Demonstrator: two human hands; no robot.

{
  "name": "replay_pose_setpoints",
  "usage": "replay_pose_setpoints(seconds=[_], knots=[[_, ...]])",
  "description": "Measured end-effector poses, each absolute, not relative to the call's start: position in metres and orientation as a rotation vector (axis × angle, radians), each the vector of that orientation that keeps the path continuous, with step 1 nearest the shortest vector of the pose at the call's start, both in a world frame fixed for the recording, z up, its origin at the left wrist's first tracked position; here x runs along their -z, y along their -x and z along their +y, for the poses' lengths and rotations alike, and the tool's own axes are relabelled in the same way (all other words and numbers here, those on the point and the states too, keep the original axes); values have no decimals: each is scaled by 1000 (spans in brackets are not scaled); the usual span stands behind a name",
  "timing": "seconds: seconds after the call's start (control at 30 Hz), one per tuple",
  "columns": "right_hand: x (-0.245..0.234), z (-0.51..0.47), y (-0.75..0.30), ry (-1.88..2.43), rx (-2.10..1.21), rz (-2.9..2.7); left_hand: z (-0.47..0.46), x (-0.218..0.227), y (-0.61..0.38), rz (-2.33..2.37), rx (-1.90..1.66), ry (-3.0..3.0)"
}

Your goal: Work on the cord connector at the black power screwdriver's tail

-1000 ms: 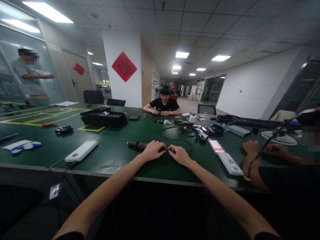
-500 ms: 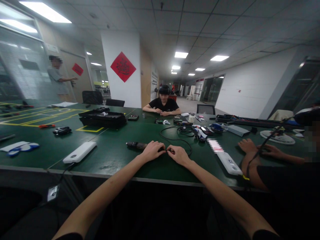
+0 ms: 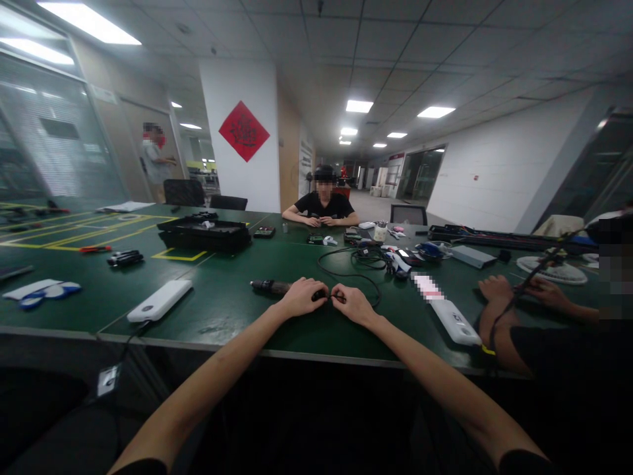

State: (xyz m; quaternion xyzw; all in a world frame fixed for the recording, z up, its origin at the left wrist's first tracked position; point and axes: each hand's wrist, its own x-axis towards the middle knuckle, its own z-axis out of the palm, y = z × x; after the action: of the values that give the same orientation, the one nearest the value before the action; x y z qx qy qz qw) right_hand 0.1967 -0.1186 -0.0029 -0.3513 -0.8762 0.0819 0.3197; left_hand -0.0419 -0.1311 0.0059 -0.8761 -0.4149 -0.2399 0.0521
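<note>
My left hand (image 3: 302, 298) rests on the green table, its fingers closed on a small black piece (image 3: 320, 295) whose kind I cannot make out. Close beside it, my right hand (image 3: 353, 305) pinches a thin dark cord-like end (image 3: 338, 297). The fingertips of both hands almost meet. A dark, cylindrical tool (image 3: 270, 286) with a brownish section lies left of my left hand, which hides its right end. Behind my hands, a black cable (image 3: 322, 258) loops across the table and curves down toward my right hand.
White power banks (image 3: 161, 301) (image 3: 455, 322) flank my hands. A black tray-like casing (image 3: 204, 234), a circuit board (image 3: 316, 239) and tangled cables (image 3: 368, 258) lie farther back. A co-worker's hands (image 3: 497, 290) are at right; another person (image 3: 324, 206) sits opposite.
My hands stay nearly in place, with the black piece in my left fingers showing more. The person standing at the back left has moved right.
</note>
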Motion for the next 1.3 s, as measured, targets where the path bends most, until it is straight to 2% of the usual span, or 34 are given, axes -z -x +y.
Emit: replay_pose_setpoints(seconds=[1.3], knots=[[4,-119,-200,923,-233,-2306,-131,-5,41,-1252,739,2666]])
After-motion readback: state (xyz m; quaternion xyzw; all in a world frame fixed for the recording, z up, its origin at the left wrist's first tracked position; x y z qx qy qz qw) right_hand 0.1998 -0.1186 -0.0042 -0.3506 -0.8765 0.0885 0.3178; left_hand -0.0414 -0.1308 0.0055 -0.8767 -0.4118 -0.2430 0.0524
